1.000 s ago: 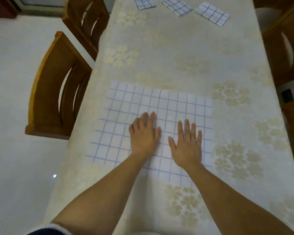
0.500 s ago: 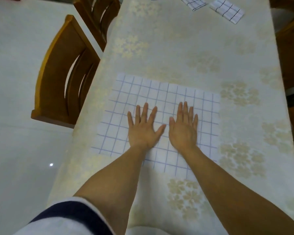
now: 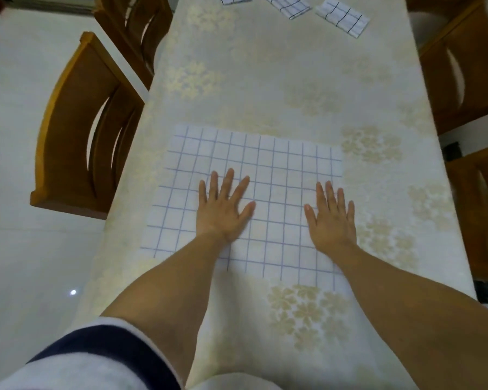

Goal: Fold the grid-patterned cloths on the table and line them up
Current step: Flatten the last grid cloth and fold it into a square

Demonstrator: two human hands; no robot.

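Nearest me, my white sleeve with a dark navy band (image 3: 96,350) crossed the near left corner, and both bare forearms reached out over the long table covered in a cream cloth with pale gold flowers (image 3: 265,88).

My left hand (image 3: 223,209) lay flat, palm down, fingers spread wide, pressing on the middle of the unfolded white cloth with a thin blue grid (image 3: 268,159). It gripped nothing. My right hand (image 3: 331,215) lay just as flat and open near that cloth's right edge, its outer fingers reaching about to the border, also closed on nothing. The two hands were well apart, with bare grid between them.

The grid cloth lay spread in a single layer near my end of the table, its left side close to the table's left edge, its right edge well short of the table's right edge.

Beyond the cloth, a wide stretch of tablecloth was bare. At the far end lay three small folded white cloths with dark grid lines (image 3: 343,16) in a rough row, the leftmost cut off by the picture's top.

Left of the table stood a brown wooden chair with a curved slatted back (image 3: 76,130), another behind it; more wooden chairs stood on the right.
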